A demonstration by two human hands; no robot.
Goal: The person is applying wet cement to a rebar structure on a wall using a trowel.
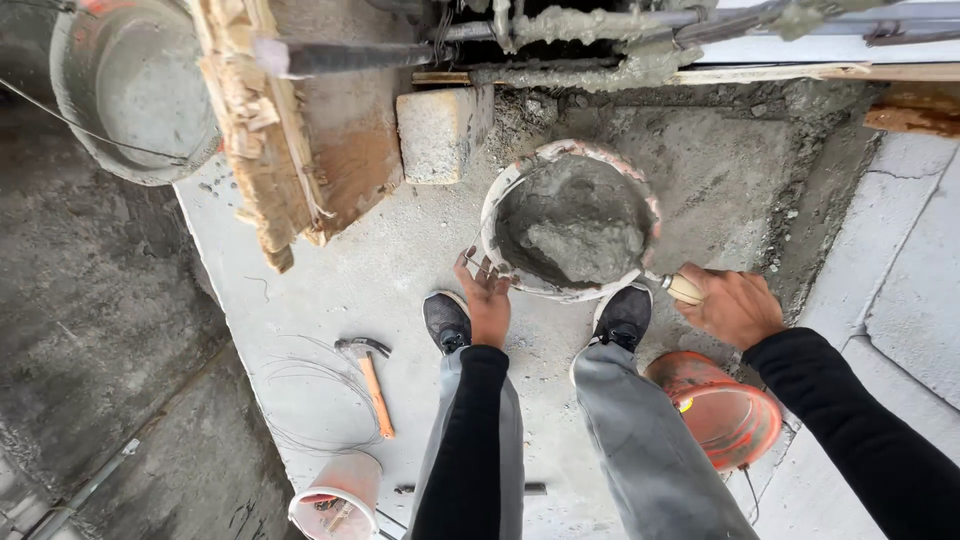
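Observation:
A mortar-caked bucket [500, 205] holding wet grey cement stands on the concrete slab just ahead of my two shoes. My left hand [487, 296] grips the bucket's near rim at its lower left. My right hand [735, 305] is closed around the pale wooden handle of a tool [684, 289] whose front end goes into the bucket at its lower right; the blade is hidden in the cement. Both arms wear black sleeves.
An orange bucket [722, 412] lies by my right leg. A claw hammer [368, 375] with an orange handle and loose wire lie at left. A small pail [338, 500] sits below. A concrete block [437, 130], wooden formwork [262, 130] and a grey bucket [135, 90] stand farther off. The slab drops off at left.

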